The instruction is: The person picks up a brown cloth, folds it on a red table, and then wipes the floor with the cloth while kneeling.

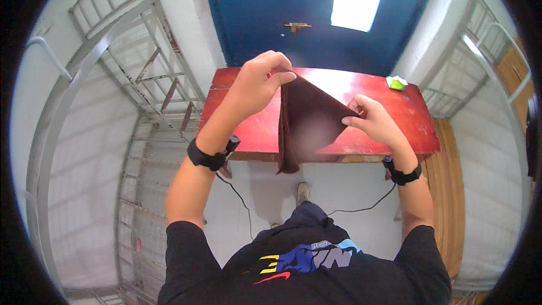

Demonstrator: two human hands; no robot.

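Note:
A dark brown cloth [311,110] hangs between my two hands above a red wooden table [394,123]. My left hand [267,74] pinches one upper corner between thumb and fingers, higher and farther from me. Lower and to the right, my right hand [370,118] grips another part of the cloth's edge. The top edge runs taut and slanted between the two grips. On the left side the cloth drops in folds, and its lowest end hangs past the table's front edge. A black strap with a small device circles each wrist.
A green and white packet [396,83] lies at the table's back right. Behind the table stands a blue door [262,17] with a brass-coloured latch [297,26]. Metal bunk frames [165,63] rise on both sides. Black cables [241,197] trail from the wrist devices.

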